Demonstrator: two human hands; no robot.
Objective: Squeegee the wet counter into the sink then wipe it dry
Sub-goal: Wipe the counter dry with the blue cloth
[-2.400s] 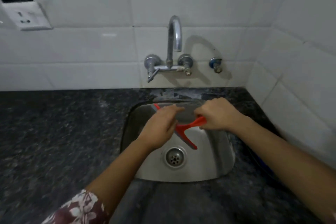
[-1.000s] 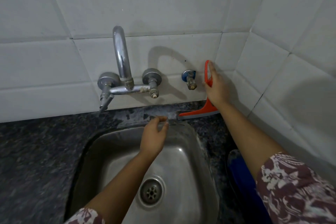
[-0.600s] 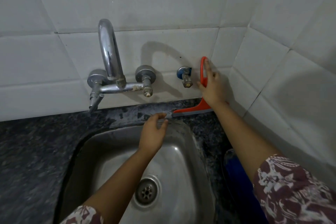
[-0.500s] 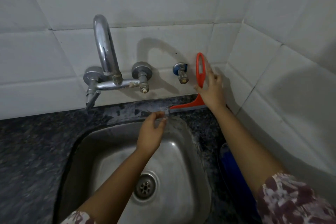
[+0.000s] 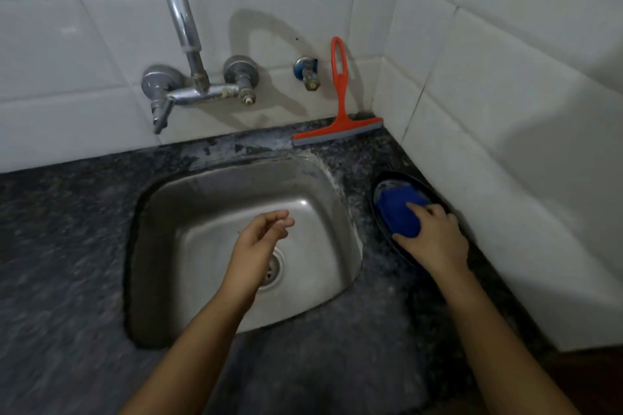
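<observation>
The orange squeegee (image 5: 339,104) stands on its grey blade behind the steel sink (image 5: 202,212), handle leaning against the white wall tiles, with no hand on it. My right hand (image 5: 435,239) grips a folded blue cloth (image 5: 397,209) that lies in a dark oval dish (image 5: 381,229) on the dark speckled counter (image 5: 67,246), right of the sink. My left hand (image 5: 259,239) hovers over the sink basin near the drain (image 5: 273,266), fingers loosely curled, holding nothing.
A chrome tap (image 5: 182,44) with two valves juts from the back wall over the sink. A small blue valve (image 5: 306,71) sits beside the squeegee handle. White tiled walls meet in a corner at the right, close to the dish.
My right hand let go of the squeegee, left it leaning on the wall, and came down onto the blue cloth. My left hand drew back from the sink's far rim to above the drain.
</observation>
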